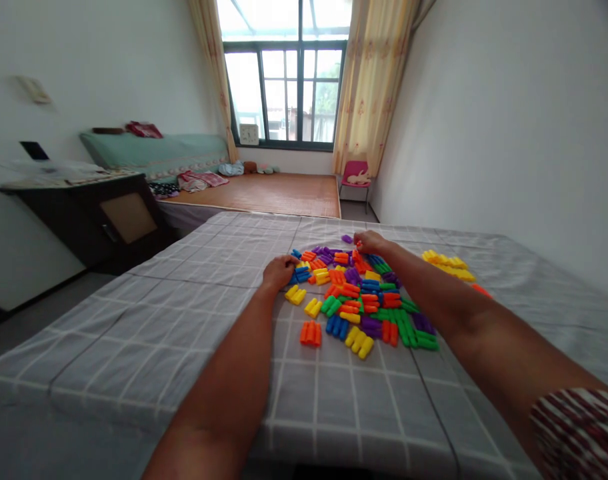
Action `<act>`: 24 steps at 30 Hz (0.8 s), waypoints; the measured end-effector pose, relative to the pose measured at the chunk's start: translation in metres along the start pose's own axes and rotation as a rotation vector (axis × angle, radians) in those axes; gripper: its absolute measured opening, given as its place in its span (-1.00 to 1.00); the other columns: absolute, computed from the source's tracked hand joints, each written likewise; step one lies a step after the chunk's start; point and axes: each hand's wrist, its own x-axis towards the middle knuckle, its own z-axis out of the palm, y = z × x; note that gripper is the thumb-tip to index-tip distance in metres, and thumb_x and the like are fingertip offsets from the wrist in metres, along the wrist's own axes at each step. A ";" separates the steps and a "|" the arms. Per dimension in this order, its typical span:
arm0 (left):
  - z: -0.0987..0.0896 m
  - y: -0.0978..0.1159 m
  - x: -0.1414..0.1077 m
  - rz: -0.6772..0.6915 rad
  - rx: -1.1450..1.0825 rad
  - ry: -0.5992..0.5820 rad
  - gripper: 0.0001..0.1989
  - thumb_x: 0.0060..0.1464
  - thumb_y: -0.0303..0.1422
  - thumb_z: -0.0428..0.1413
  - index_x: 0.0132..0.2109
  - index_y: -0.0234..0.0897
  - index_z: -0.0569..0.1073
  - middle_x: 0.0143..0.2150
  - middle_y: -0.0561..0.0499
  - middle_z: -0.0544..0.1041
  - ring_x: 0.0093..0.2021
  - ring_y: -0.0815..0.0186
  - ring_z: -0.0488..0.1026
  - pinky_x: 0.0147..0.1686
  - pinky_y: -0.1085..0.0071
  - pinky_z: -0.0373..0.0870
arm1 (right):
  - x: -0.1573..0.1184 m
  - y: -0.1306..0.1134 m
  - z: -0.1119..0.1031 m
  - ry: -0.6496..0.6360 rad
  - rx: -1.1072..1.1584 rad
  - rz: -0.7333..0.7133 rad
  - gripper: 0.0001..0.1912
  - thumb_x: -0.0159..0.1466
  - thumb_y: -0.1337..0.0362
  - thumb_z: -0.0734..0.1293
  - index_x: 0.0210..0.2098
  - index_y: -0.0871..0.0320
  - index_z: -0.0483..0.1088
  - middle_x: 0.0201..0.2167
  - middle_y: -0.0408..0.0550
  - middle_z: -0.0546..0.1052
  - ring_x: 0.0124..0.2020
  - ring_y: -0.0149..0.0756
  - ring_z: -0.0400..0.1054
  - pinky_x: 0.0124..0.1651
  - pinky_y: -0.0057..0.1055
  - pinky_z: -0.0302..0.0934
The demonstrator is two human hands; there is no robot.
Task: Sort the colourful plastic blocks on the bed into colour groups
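A spread of bullet-shaped plastic building blocks (351, 307) in orange, yellow, green, blue and purple lies on the checked cloth, many joined side by side in short rows. At its left edge, my left hand (279, 272) rests with curled fingers beside a blue block group (300, 275); what is under the fingertips is hidden. My right hand (370, 242) is at the far side of the spread, its fingers pinched with a bit of orange block showing at the tips. Just left of it lies a single purple block (347, 239). An orange group (311, 333) lies nearest to me.
Yellow blocks (449, 265) lie in rows to the right, beyond my right forearm, with an orange piece (481, 290) near them. The grey checked cloth (184, 313) covers this surface. Behind are a bed (279, 190), a dark cabinet (129, 217) and a pink chair (355, 170).
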 end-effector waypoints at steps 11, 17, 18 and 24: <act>0.002 -0.012 0.007 0.060 0.023 -0.007 -0.68 0.07 -0.40 0.01 -0.11 -0.18 0.60 -0.15 0.02 0.63 -0.17 0.25 0.52 -0.19 0.43 0.40 | -0.126 0.038 -0.054 0.173 0.531 0.110 -0.34 -0.03 0.32 0.42 0.11 0.13 0.38 -0.05 0.07 0.50 -0.10 -0.16 0.40 -0.12 -0.31 0.37; -0.005 -0.009 0.007 0.086 0.074 -0.014 -0.65 0.03 -0.42 0.00 -0.08 -0.20 0.59 -0.12 0.00 0.62 -0.15 0.25 0.53 -0.16 0.44 0.40 | -0.226 0.119 -0.073 0.420 0.676 0.384 -0.40 -0.05 0.30 0.41 0.02 0.16 0.39 -0.12 0.07 0.53 -0.14 -0.15 0.43 -0.09 -0.23 0.36; -0.006 -0.008 0.007 0.086 0.076 -0.013 -0.65 0.03 -0.41 0.00 -0.09 -0.21 0.59 -0.13 0.00 0.63 -0.16 0.25 0.53 -0.17 0.44 0.41 | -0.241 0.131 -0.072 0.449 0.707 0.406 -0.41 -0.05 0.28 0.43 0.01 0.16 0.39 -0.12 0.07 0.54 -0.13 -0.15 0.43 -0.06 -0.21 0.35; -0.011 -0.006 0.006 0.078 0.083 -0.008 -0.66 0.01 -0.37 0.00 -0.12 -0.20 0.59 -0.14 0.03 0.63 -0.18 0.26 0.54 -0.18 0.45 0.43 | -0.302 0.164 -0.052 0.488 0.837 0.366 -0.36 -0.07 0.12 0.51 0.01 0.09 0.41 0.01 0.04 0.51 0.07 -0.05 0.36 0.14 -0.07 0.22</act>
